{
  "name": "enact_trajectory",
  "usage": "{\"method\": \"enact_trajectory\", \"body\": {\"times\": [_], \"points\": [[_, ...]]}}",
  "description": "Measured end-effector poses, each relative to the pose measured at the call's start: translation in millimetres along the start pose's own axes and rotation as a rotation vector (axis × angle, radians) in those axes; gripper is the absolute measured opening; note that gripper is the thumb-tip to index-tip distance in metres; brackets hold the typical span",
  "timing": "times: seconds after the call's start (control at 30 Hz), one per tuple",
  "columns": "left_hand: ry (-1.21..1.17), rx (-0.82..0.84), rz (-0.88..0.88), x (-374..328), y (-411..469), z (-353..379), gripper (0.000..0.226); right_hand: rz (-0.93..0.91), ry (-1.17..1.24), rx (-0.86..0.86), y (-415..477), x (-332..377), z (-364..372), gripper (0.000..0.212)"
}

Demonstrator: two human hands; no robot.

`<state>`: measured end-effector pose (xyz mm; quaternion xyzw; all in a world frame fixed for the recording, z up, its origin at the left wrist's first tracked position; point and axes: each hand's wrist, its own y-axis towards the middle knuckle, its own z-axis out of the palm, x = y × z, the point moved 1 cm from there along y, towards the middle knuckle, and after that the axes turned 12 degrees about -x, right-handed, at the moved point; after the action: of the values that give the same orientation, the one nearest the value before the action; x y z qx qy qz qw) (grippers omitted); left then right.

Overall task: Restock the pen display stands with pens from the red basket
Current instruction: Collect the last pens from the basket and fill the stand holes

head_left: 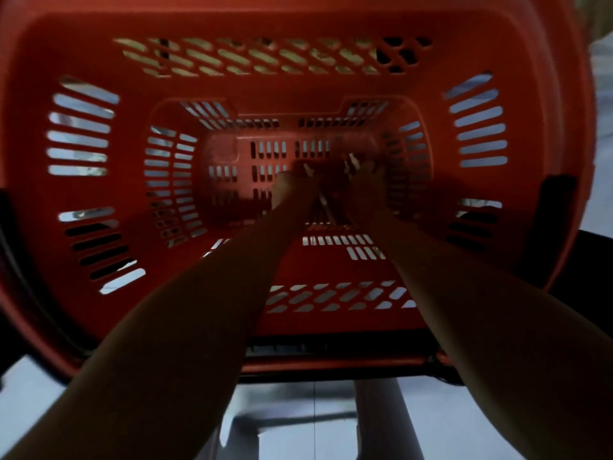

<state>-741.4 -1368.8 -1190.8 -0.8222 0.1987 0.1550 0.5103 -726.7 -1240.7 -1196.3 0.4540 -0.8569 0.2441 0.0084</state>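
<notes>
A big red basket fills almost the whole view. It is deep, and its walls and bottom have many little slots that let light through. A black part sits on its right side. Below the basket's near edge there is a pale floor.

The person's two bare arms go down into the basket. The left arm and the right arm come close to each other near the bottom.

The left hand is down on the bottom of the basket, near the middle. It looks bunched up, but it is dark and blurry, so it is hard to tell if it grips anything. The right hand is just beside it, toward the right wall. Its fingers are too dark to tell apart.

A few pens lie on the basket's bottom between the two hands. Some pale pen tips poke up close to each hand.
</notes>
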Motion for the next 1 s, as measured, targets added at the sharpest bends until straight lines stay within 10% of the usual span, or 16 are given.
{"method": "enact_trajectory", "body": {"times": [0.4,0.53,0.7,1.0], "points": [[-0.052,0.166,-0.195,-9,7,-41,0.027,0.106,0.069,0.047,-17,21,-39,0.051],[-0.054,0.134,-0.069,-37,-23,-55,0.024,0.143,0.161,0.014,-23,45,-70,0.058],[0.02,0.13,0.114,-69,-72,-99,0.016,0.148,0.426,-0.016,-47,76,-125,0.011],[-0.26,0.256,0.463,-141,-207,-197,0.021,-0.053,0.888,-0.137,-132,131,-277,0.018]]}}
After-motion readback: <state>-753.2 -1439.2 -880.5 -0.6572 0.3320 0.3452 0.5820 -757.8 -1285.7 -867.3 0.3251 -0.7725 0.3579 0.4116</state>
